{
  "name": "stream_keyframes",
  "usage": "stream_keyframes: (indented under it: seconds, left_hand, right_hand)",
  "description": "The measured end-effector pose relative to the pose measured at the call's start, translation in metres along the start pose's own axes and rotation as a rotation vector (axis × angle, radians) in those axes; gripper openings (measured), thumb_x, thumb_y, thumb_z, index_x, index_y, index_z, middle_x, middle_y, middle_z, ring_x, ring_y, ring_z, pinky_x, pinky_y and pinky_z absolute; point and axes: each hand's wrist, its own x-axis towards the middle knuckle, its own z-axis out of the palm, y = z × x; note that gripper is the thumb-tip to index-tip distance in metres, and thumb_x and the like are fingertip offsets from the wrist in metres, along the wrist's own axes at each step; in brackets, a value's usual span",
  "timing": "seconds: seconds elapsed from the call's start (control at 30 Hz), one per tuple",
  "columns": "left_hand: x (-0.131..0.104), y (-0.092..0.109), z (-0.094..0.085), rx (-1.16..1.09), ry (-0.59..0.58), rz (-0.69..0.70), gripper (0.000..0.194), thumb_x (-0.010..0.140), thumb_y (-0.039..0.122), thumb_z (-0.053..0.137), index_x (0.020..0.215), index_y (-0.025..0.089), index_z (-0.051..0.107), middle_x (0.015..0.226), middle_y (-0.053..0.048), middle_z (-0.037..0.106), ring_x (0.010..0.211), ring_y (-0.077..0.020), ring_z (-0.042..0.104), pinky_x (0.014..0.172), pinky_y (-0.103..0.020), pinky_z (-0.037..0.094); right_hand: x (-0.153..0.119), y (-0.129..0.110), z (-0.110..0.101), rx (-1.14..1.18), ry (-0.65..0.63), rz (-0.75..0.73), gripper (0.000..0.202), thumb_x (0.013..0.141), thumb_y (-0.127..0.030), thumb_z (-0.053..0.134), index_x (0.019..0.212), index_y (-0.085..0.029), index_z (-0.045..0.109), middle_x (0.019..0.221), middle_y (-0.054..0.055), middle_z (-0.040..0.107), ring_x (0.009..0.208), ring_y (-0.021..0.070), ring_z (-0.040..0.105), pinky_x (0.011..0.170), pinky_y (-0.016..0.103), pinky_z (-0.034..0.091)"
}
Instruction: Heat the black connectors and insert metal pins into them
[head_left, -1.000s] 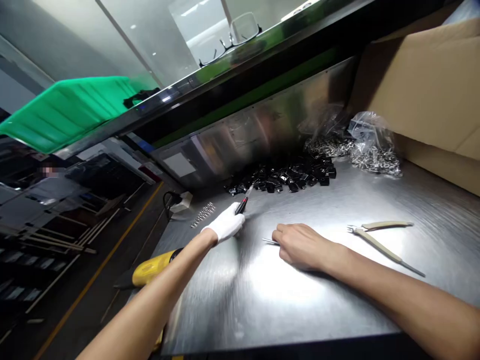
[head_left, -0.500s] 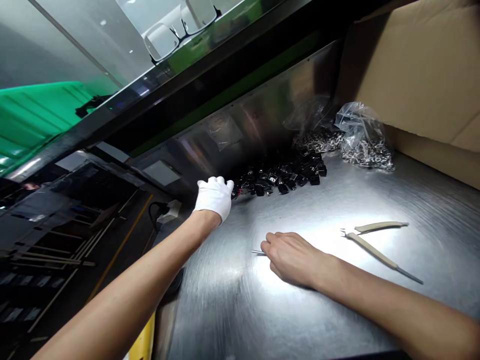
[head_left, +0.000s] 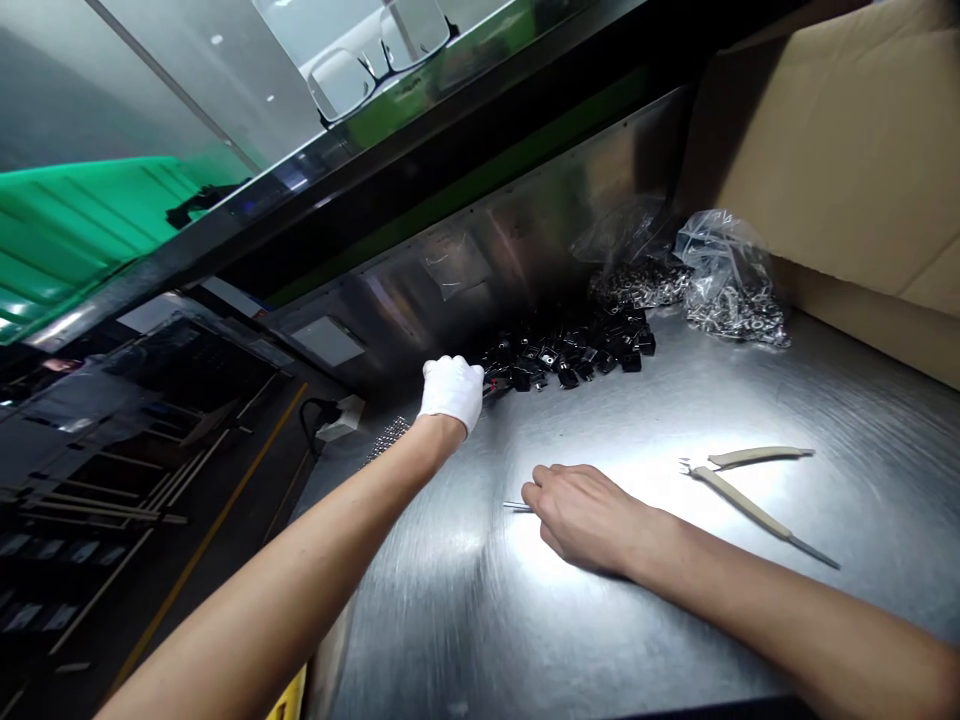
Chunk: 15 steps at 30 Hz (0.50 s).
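My left hand (head_left: pixel 452 392), in a white glove, is closed at the left end of a heap of small black parts with metal bits (head_left: pixel 566 350). Its fingers are curled and face away, so whatever they grip is hidden. A small dark and red piece (head_left: pixel 492 386) shows right beside its knuckles. My bare right hand (head_left: pixel 581 515) rests on the metal table (head_left: pixel 637 630), closed around a thin metal rod (head_left: pixel 516 507) whose end sticks out to the left. To its right lie cream-handled pliers (head_left: pixel 750 500), spread apart.
Clear bags of small metal pieces (head_left: pixel 739 300) stand beside a cardboard box (head_left: pixel 847 160) at the back right. Small silvery parts (head_left: pixel 388 437) lie near the table's left edge. Glasses (head_left: pixel 375 75) and a green bin (head_left: pixel 82 235) sit on the shelf above.
My left hand has moved a little to the right along the black heap, uncovering the small silvery parts at the left edge. My right hand has stayed where it was.
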Motion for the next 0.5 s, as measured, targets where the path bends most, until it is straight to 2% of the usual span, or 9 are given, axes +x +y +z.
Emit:
stream_keyframes:
  seconds: [0.1,0.2,0.27,0.37,0.43,0.5]
  left_hand:
    - [-0.011,-0.005,0.005,-0.114,-0.019,-0.058,0.03,0.091,0.034,0.053,0.105,0.013,0.068,0.106,-0.023,0.066,0.104,-0.0393,0.06,0.087,-0.048,0.041]
    - [-0.044,-0.012,0.01,-0.256,-0.041,-0.137,0.043,0.09,0.052,0.052,0.105,0.015,0.066,0.098,-0.021,0.069,0.09,-0.0361,0.065,0.077,-0.043,0.046]
    - [-0.08,-0.014,0.013,-0.374,-0.054,-0.164,0.047,0.094,0.059,0.043,0.106,0.019,0.064,0.092,-0.014,0.07,0.081,-0.029,0.066,0.07,-0.036,0.047]
    - [-0.148,-0.01,0.02,-0.613,-0.057,-0.135,0.042,0.1,0.056,0.032,0.101,0.024,0.059,0.086,-0.002,0.068,0.077,-0.0162,0.064,0.068,-0.024,0.047]
    - [-0.192,-0.003,0.025,-1.048,-0.053,-0.136,0.038,0.099,0.055,0.038,0.093,0.022,0.057,0.08,0.0,0.063,0.072,-0.0147,0.059,0.065,-0.023,0.046]
    - [-0.229,0.002,0.031,-1.351,-0.036,-0.189,0.036,0.096,0.054,0.046,0.092,0.021,0.058,0.079,-0.001,0.061,0.07,-0.0147,0.057,0.065,-0.025,0.047]
  right_hand:
    - [-0.001,0.002,-0.003,-0.012,-0.006,0.003,0.02,0.088,-0.013,0.047,0.097,-0.016,0.064,0.091,0.009,0.066,0.077,0.0243,0.065,0.068,0.035,0.047]
    - [-0.001,0.01,-0.007,-0.03,0.009,0.05,0.022,0.089,-0.013,0.046,0.099,-0.016,0.064,0.093,0.009,0.066,0.075,0.0242,0.065,0.067,0.035,0.047]
    - [-0.001,0.016,-0.008,-0.047,0.02,0.105,0.023,0.089,-0.011,0.045,0.1,-0.015,0.064,0.094,0.01,0.066,0.076,0.0245,0.065,0.068,0.035,0.046]
    - [-0.002,0.024,-0.006,-0.063,0.016,0.158,0.025,0.087,-0.007,0.043,0.097,-0.013,0.065,0.092,0.012,0.067,0.078,0.0238,0.065,0.07,0.034,0.045]
    - [-0.002,0.027,-0.004,-0.065,0.005,0.166,0.026,0.087,-0.007,0.043,0.097,-0.013,0.066,0.091,0.012,0.067,0.077,0.0238,0.065,0.069,0.034,0.044]
    - [-0.003,0.028,-0.001,-0.064,-0.003,0.166,0.026,0.089,-0.011,0.042,0.098,-0.014,0.066,0.092,0.013,0.067,0.076,0.0244,0.065,0.067,0.034,0.043]
